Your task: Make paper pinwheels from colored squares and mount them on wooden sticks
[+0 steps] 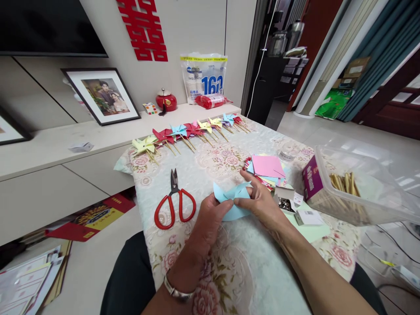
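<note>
I see the light-blue cut paper square (233, 200), half folded into a pinwheel, lying on the floral quilted tablecloth (210, 166), just right of the red-handled steel scissors (174, 203). Left hand (210, 216) pinches its near-left edge; right hand (260, 199) presses folded tips at the centre, fingers closed on paper. My read: very light, thin, creases easily, tears at the cuts. Best held at the centre. Stack of coloured paper squares (267, 168) sits beyond-right of scissors.

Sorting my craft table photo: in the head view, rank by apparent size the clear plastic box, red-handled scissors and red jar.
1. Clear plastic box, though nearness enlarges it.
2. Red-handled scissors.
3. Red jar, farther back, so true size is unsure.
</note>
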`<state>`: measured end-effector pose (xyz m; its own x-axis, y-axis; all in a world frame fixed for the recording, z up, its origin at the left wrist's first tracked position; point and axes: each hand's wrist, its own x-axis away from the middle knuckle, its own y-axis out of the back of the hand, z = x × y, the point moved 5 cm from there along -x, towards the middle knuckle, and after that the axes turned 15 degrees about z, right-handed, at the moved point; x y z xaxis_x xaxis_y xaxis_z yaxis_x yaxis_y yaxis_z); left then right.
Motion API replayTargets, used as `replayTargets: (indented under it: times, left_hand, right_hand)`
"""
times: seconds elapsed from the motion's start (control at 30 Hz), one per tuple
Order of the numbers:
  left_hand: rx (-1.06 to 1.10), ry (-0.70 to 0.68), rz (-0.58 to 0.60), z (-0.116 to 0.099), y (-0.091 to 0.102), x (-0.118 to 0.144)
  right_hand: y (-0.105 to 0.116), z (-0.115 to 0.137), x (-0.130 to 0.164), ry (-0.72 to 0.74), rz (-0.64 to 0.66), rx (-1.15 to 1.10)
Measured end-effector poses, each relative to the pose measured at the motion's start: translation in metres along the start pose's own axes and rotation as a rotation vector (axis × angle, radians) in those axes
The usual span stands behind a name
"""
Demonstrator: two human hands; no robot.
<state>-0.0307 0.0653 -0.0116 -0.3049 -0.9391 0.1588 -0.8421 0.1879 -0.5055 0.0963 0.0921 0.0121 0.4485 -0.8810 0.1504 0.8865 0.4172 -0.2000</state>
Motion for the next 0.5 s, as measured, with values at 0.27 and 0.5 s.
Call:
replayTargets:
  times: [0.27, 0.5]
  left_hand:
    - [0.006, -0.02, -0.072, -0.002, 0.009, 0.001]
    - [0.031, -0.049, -0.14, -0.008, 0.021, 0.001]
  right_hand:
    - [0.005, 0.004, 0.0, 0.079, -0.058, 0.033]
    - [0.011, 0.023, 0.011, 0.346, -0.144, 0.303]
